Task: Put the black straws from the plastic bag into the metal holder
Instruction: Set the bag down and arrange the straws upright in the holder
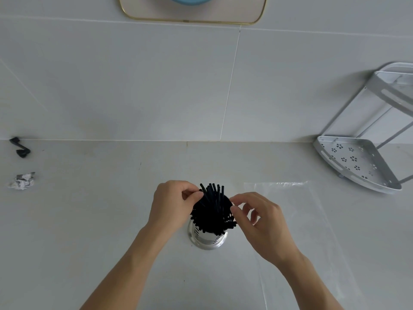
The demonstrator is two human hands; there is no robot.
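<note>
We are bringing the left hand point(171, 202) against the left side of the bundle of thin black plastic straws point(212, 209), with thumb and forefinger pinched together at the upper stems; whether they are actually gripping a straw or only pressing on it, we cannot tell. We are holding the right hand point(257, 217) loosely curled and half open at the right side of the bundle, its fingertips point(233, 209) touching or almost touching the outer straws and closing on nothing that we can make out. The straws are standing in the perforated, shiny cylindrical metal holder point(209, 237), fanning outward above its rim, some leaning low to the right. The holder is standing upright on the pale grey desk point(111, 220), between our forearms. The clear, flat plastic bag point(297, 209) is lying on the desk just to the right of the holder and appears empty, so we are judging the transfer essentially complete and the present step a tidying of the bundle.

Risks, as we are judging them: the splayed straws on the right are leaning far over the rim and could slide out if nudged; uneven sideways pressure from either hand could tip the tall, narrow, top-heavy holder; and a sleeve-free wrist brushing the bag could drag it under the base.
</note>
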